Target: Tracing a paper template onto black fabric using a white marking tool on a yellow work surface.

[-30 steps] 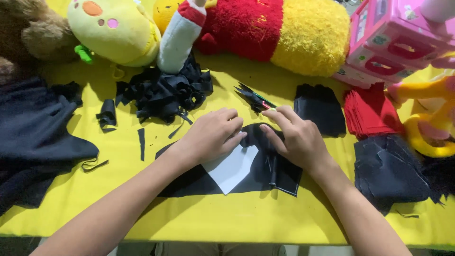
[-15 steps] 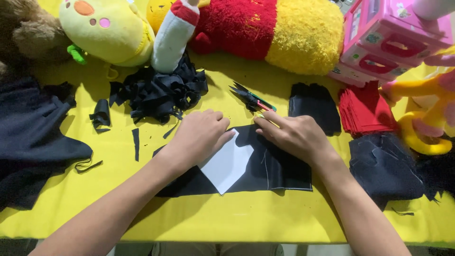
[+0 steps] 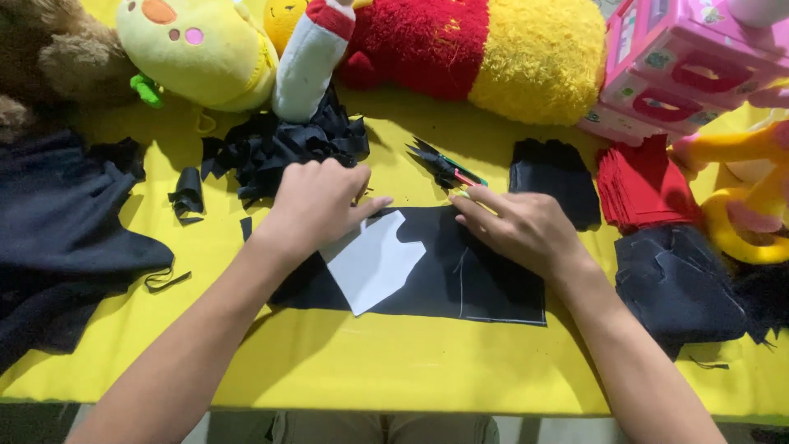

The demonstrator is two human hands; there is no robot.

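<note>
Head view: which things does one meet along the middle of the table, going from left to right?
Dark cloth heap → left hand → white paper pattern → black fabric piece → right hand → red fabric stack → yellow toy.

yellow-covered table [image 3: 394, 370], evenly lit

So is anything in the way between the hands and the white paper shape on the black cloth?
Nothing visible. The left hand already rests on the white paper pattern, and the right hand presses the flat black cloth piece beside it. The small scissors lie behind, off the cloth.
</note>
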